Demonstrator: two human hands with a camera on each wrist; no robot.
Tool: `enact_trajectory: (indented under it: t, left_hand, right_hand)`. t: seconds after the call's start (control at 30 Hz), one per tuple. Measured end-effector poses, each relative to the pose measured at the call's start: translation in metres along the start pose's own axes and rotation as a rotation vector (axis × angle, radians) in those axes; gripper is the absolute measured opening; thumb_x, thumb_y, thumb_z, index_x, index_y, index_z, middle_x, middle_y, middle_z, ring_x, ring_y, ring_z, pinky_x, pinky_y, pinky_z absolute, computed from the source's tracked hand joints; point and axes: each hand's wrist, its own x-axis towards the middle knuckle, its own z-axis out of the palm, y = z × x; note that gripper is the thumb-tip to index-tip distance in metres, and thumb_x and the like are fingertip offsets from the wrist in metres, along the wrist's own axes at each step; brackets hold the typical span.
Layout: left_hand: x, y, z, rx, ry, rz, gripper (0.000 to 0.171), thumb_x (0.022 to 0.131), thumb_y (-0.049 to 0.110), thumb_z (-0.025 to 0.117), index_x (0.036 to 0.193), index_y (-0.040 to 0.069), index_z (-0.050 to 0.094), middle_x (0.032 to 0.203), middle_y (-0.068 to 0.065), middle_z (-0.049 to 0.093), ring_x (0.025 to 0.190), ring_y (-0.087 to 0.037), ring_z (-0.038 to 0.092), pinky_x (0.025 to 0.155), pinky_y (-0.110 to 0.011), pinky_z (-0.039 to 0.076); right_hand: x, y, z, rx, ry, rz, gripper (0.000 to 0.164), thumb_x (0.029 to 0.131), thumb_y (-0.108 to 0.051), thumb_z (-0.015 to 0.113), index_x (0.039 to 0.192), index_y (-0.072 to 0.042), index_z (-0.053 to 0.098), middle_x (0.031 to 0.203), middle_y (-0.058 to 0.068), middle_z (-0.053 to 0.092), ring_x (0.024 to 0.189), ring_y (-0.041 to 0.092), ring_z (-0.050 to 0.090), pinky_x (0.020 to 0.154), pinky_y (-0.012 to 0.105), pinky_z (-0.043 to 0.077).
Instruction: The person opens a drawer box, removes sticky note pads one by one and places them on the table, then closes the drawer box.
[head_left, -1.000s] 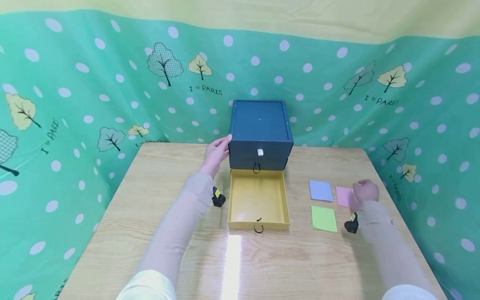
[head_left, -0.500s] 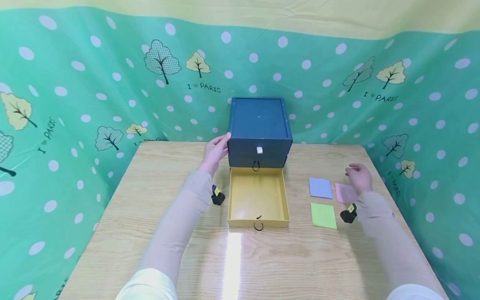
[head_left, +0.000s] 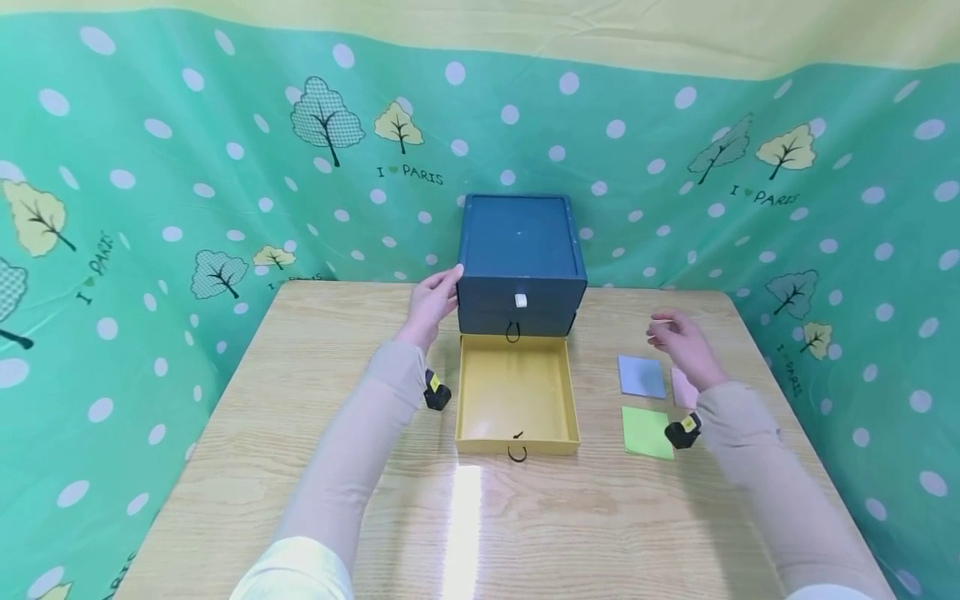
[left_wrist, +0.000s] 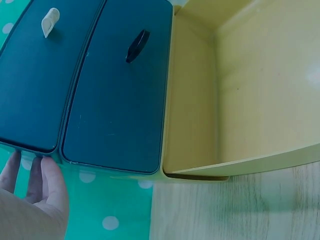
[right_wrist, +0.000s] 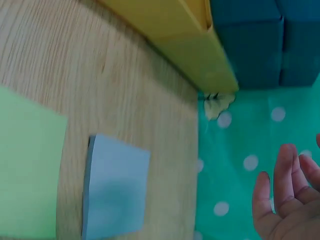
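A dark blue drawer box (head_left: pixel 521 237) stands at the back of the table, its lowest drawer, a yellow one (head_left: pixel 517 392), pulled out and bare inside. My left hand (head_left: pixel 431 304) rests its fingertips against the box's left side near the top front corner; the left wrist view shows those fingers (left_wrist: pixel 55 185) along the upper drawer's edge. My right hand (head_left: pixel 686 346) is raised over the sticky notes, fingers loosely bent and nothing in them. Beneath and beside it lie a blue pad (head_left: pixel 641 377), a green pad (head_left: pixel 647 433) and a pink pad (head_left: pixel 682 389), partly hidden by the hand and wrist.
The upper drawer has a white pull tab (head_left: pixel 521 301); the middle one has a black loop (head_left: pixel 513 332). Another black loop (head_left: pixel 517 454) hangs on the yellow drawer's front. A green dotted curtain (head_left: pixel 360 217) closes off the back and sides of the wooden table (head_left: pixel 337 500).
My right hand has lifted off the pink pad and moved left and farther back, toward the blue pad. My left hand stays at the box's side.
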Motion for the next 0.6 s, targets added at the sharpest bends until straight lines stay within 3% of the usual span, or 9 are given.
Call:
enact_trajectory:
  t: [0.13,0.37,0.47,0.6]
  left_hand:
    - [0.000,0.000,0.001,-0.003,0.000,0.001,0.051,0.091,0.037,0.063,0.133,0.008,0.055,0.136,-0.010,0.052,0.124,-0.024,0.051,0.105,-0.034,0.044]
    - [0.004,-0.001,-0.001,-0.015,0.001,0.001,0.050,0.090,0.038,0.064,0.131,0.009,0.057,0.136,-0.008,0.053,0.123,-0.023,0.052,0.105,-0.034,0.045]
    - [0.006,-0.002,0.000,-0.025,0.003,0.001,0.049,0.090,0.037,0.064,0.130,0.008,0.058,0.134,-0.008,0.054,0.122,-0.023,0.053,0.104,-0.034,0.045]
    - [0.006,-0.003,0.000,-0.030,0.009,-0.004,0.049,0.090,0.036,0.065,0.129,0.008,0.058,0.134,-0.008,0.054,0.121,-0.023,0.053,0.104,-0.034,0.046]
  right_hand:
    - [-0.004,-0.011,0.011,0.047,-0.057,-0.032,0.045,0.100,-0.019,0.042,0.134,0.010,0.037,0.112,0.018,0.053,0.086,-0.001,0.054,0.082,0.010,0.049]
    - [-0.011,-0.022,0.032,0.087,-0.150,-0.016,0.042,0.101,-0.021,0.043,0.131,0.009,0.041,0.111,0.013,0.055,0.092,0.000,0.056,0.086,0.013,0.049]
    - [-0.016,-0.027,0.043,0.100,-0.218,-0.027,0.040,0.100,-0.020,0.045,0.128,0.010,0.043,0.110,0.012,0.057,0.093,0.000,0.057,0.088,0.015,0.049]
    - [-0.026,-0.033,0.058,0.124,-0.369,-0.064,0.037,0.098,-0.017,0.050,0.122,0.011,0.047,0.106,0.009,0.060,0.093,0.003,0.059,0.091,0.021,0.050]
